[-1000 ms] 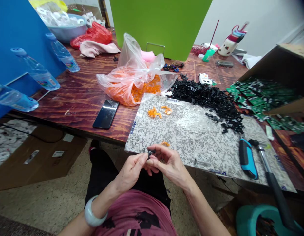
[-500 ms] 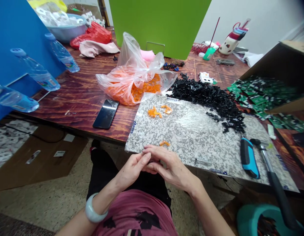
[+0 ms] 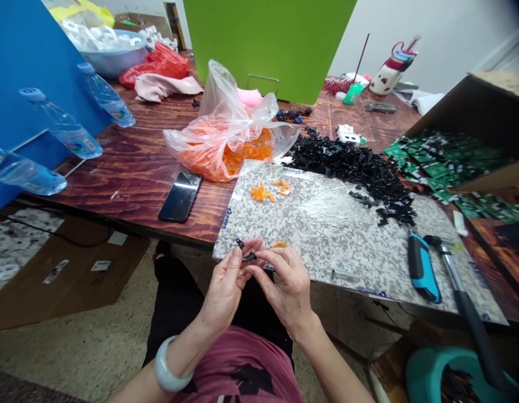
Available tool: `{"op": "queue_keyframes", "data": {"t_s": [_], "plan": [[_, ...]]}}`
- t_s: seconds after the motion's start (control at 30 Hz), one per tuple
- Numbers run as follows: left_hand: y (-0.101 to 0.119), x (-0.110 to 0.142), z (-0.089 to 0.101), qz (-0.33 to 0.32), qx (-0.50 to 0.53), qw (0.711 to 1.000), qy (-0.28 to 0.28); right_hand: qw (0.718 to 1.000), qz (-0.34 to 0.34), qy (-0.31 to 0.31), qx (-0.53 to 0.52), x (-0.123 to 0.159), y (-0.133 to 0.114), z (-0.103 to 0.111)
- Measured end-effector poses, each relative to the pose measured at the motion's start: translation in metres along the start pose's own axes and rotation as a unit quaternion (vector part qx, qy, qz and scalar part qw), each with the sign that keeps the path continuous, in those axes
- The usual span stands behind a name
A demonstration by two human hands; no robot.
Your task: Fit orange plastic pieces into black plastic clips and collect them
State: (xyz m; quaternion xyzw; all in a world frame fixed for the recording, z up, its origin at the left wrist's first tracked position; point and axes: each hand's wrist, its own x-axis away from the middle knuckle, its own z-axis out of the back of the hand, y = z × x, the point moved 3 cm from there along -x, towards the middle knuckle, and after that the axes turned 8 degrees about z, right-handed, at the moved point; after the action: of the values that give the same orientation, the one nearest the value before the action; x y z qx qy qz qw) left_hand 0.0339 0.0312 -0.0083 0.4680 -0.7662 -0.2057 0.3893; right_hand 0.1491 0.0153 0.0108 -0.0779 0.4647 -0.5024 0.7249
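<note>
My left hand is closed, with a small black plastic part between its thumb and fingers. One dark end sticks up above the left thumb; whether this is one piece or two I cannot tell. Thumb and fingertips of my right hand pinch the part's right end. Both hands are just off the front edge of the speckled stone slab. Some orange plastic pieces lie on the slab behind my right fingers, and a small orange cluster is farther back.
A heap of black parts covers the slab's back right, beside thin clear wires. At right lie a blue-black tool handle and a hammer. A bag of orange pieces and a phone are on the left.
My hands have moved apart slightly and turned, and the black part between them has come into view. The left fingers now point upward. Objects on the slab stay put.
</note>
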Motion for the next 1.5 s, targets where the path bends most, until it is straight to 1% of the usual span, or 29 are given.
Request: {"op": "queue_keyframes", "data": {"t_s": [0.27, 0.37, 0.5, 0.63, 0.8, 0.93, 1.0, 1.13, 1.23, 1.33, 1.5], "plan": [[-0.006, 0.002, -0.006, -0.044, 0.025, 0.998, 0.035, 0.996, 0.034, 0.06, 0.051, 0.003, -0.005, -0.005], [-0.007, 0.003, -0.008, -0.046, 0.029, 0.997, 0.051, 0.995, 0.038, 0.076, 0.051, 0.004, -0.007, -0.007], [-0.007, 0.003, -0.01, -0.034, 0.031, 0.997, 0.065, 0.997, 0.033, 0.063, 0.045, 0.006, -0.007, -0.009], [-0.007, 0.002, -0.009, -0.037, 0.029, 0.997, 0.067, 0.997, 0.028, 0.055, 0.044, 0.008, -0.005, -0.011], [-0.008, 0.001, -0.007, -0.037, 0.032, 0.997, 0.067, 0.996, 0.05, 0.059, 0.04, 0.006, -0.006, -0.013], [-0.007, 0.001, -0.007, -0.046, 0.026, 0.996, 0.065, 0.996, 0.061, 0.06, 0.015, 0.002, -0.006, -0.013], [-0.006, 0.0, -0.006, -0.046, 0.014, 0.997, 0.065, 0.998, 0.046, 0.05, -0.016, -0.001, -0.005, -0.012], [-0.003, -0.001, -0.004, -0.045, -0.052, 0.995, 0.066, 0.997, -0.019, -0.005, -0.068, -0.005, 0.0, -0.01], [0.0, 0.0, -0.002, -0.058, -0.116, 0.99, 0.059, 0.996, -0.03, -0.035, -0.075, -0.005, 0.0, -0.008], [0.001, 0.001, -0.001, -0.062, -0.153, 0.985, 0.052, 0.995, -0.041, -0.044, -0.083, -0.005, -0.002, -0.008], [0.002, 0.003, 0.0, -0.069, -0.162, 0.983, 0.049, 0.987, -0.092, -0.051, -0.124, -0.006, -0.004, -0.009]]}}
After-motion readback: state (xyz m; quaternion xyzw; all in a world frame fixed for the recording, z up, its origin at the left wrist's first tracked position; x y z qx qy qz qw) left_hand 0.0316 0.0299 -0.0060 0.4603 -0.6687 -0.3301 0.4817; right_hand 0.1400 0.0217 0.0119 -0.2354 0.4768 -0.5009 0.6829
